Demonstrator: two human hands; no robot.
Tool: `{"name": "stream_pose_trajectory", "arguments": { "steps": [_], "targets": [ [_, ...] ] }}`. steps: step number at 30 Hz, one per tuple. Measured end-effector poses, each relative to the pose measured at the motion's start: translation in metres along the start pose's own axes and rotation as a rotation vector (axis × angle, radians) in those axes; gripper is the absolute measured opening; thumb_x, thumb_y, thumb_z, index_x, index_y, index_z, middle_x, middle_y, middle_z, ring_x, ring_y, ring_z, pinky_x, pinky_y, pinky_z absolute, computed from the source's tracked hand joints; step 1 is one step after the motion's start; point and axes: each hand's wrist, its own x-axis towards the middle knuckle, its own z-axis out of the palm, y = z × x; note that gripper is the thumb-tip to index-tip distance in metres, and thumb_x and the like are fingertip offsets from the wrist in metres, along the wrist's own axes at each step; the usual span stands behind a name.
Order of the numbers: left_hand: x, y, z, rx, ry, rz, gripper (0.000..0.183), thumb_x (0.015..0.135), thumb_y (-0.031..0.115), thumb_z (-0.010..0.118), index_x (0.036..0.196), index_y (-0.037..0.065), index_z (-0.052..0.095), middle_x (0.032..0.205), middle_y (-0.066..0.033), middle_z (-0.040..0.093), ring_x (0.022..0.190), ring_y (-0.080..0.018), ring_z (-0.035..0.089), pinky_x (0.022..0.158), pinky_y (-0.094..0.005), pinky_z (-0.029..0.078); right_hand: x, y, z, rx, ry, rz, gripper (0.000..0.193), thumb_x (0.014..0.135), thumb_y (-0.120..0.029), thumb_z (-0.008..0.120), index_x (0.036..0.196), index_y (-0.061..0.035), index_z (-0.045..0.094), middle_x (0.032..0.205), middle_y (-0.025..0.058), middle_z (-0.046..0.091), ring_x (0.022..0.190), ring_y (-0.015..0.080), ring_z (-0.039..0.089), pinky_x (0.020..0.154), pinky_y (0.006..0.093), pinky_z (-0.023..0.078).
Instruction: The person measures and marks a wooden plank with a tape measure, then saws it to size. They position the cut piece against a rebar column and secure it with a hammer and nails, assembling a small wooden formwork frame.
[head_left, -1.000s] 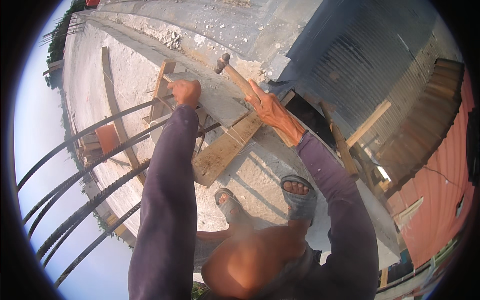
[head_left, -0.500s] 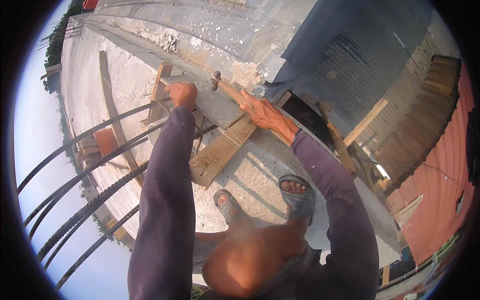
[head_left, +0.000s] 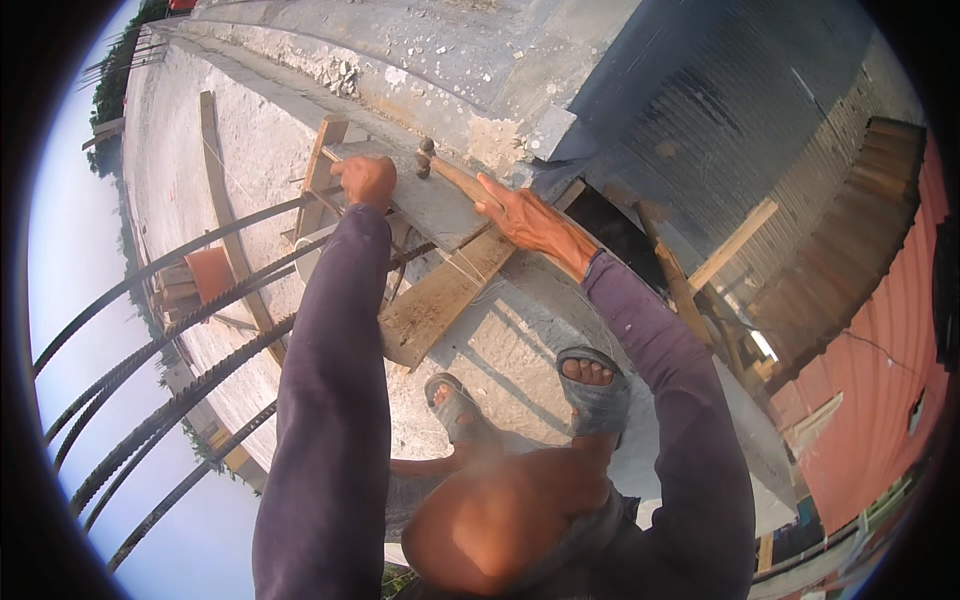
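Head view, and both hands are out over the work: left hand (head_left: 366, 183) at the far left, fingers curled in by the end of the grey board (head_left: 432, 212), though what they pinch, if anything, is hidden and I cannot tell how tightly they close. Right hand (head_left: 535, 225) is wrapped firmly round the wooden handle of the hammer (head_left: 460, 180), one digit stretched along the wood, and the hammer's dark head points left, over the far edge of the board, well short of the left hand. That grey board lies between the two hands, an upright timber (head_left: 322, 150) just beyond its left end. Nearer, a wider brown plank (head_left: 440, 305) slants from the near left toward the right hand, pale string across it. Down at the near side, two sandals (head_left: 595, 405) stand on the concrete (head_left: 520, 370), the plank just beyond them. Over on the left, ribbed steel bars (head_left: 180, 400) sweep in toward the timber, and past them sits a reddish block (head_left: 209, 275). Out right, a loose stick (head_left: 735, 243) leans near a rusty corrugated sheet (head_left: 850, 250), with red roofing (head_left: 880, 420) beside it; far off, rubble (head_left: 340, 75) lies along a ledge.
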Motion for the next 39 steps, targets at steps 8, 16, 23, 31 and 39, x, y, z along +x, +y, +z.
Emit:
{"name": "stream_pose_trajectory", "arguments": {
  "steps": [8, 16, 23, 31, 39],
  "targets": [
    [0.033, -0.02, 0.006, 0.169, -0.057, 0.183, 0.073, 0.087, 0.016, 0.076, 0.138, -0.009, 0.029, 0.137, -0.0319, 0.058, 0.127, -0.0433, 0.063, 0.108, -0.0487, 0.052, 0.007, 0.018, 0.009, -0.025, 0.076, -0.092, 0.069, 0.108, -0.046, 0.053, 0.16, -0.0031, 0.038, 0.107, 0.0318, 0.073, 0.087, 0.0379, 0.076, 0.077, 0.0464, 0.058],
    [-0.018, 0.01, -0.013, 0.01, 0.013, -0.024, 0.071, 0.086, 0.014, 0.076, 0.138, -0.006, 0.031, 0.14, -0.0301, 0.057, 0.128, -0.0424, 0.062, 0.108, -0.0473, 0.052, 0.007, 0.017, 0.013, 0.059, 0.057, -0.02, 0.068, 0.107, -0.042, 0.055, 0.158, -0.0008, 0.037, 0.114, 0.0358, 0.07, 0.104, 0.0562, 0.067, 0.088, 0.0524, 0.055],
    [-0.003, 0.0, -0.004, -0.121, -0.027, -0.092, 0.067, 0.09, 0.013, 0.072, 0.14, -0.005, 0.032, 0.137, -0.0288, 0.061, 0.128, -0.0416, 0.063, 0.107, -0.047, 0.053, -0.013, 0.017, -0.007, 0.112, 0.087, 0.059, 0.071, 0.105, -0.04, 0.062, 0.16, -0.0032, 0.037, 0.102, 0.0251, 0.074, 0.073, 0.0277, 0.072, 0.071, 0.0428, 0.058],
    [-0.011, 0.012, -0.01, -0.086, 0.02, -0.149, 0.056, 0.094, 0.008, 0.066, 0.14, -0.002, 0.037, 0.13, -0.0272, 0.065, 0.123, -0.0404, 0.066, 0.103, -0.0493, 0.055, -0.052, -0.014, -0.047, 0.29, 0.06, 0.274, 0.074, 0.089, -0.022, 0.078, 0.151, 0.0028, 0.046, 0.103, 0.0136, 0.07, 0.087, 0.019, 0.064, 0.075, 0.0341, 0.05],
    [-0.051, 0.053, -0.053, -0.332, 0.16, -0.273, 0.063, 0.091, 0.014, 0.072, 0.143, -0.002, 0.039, 0.139, -0.0269, 0.055, 0.129, -0.0418, 0.06, 0.108, -0.0484, 0.051, 0.006, -0.023, -0.02, 0.457, 0.027, 0.064, 0.062, 0.086, -0.016, 0.079, 0.139, 0.0041, 0.056, 0.101, 0.0091, 0.069, 0.09, 0.0172, 0.067, 0.08, 0.033, 0.056]
  ]
}}
